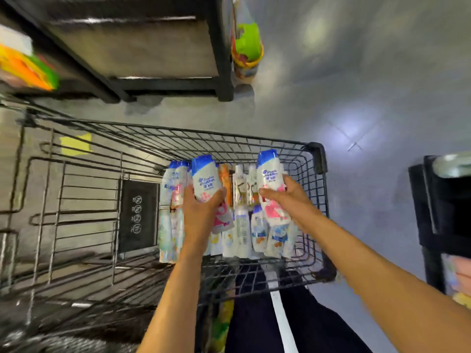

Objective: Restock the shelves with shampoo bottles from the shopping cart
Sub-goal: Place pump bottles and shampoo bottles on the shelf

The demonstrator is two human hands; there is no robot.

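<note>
We are making out blurred blue Head & Shoulders lettering on the left white plastic bottle with a blue cap (204, 180) and on the right matching bottle (272, 174). We are reading NO beside four round prohibition signs on the black rectangular placard (137, 215).

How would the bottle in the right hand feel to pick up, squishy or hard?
Probably hard: the bottle keeps its shape where the right hand grips it. Likely fairly light, since one hand holds it up. Its smooth-looking plastic might be slippery, and its tall shape could tip easily when stood up.
</note>
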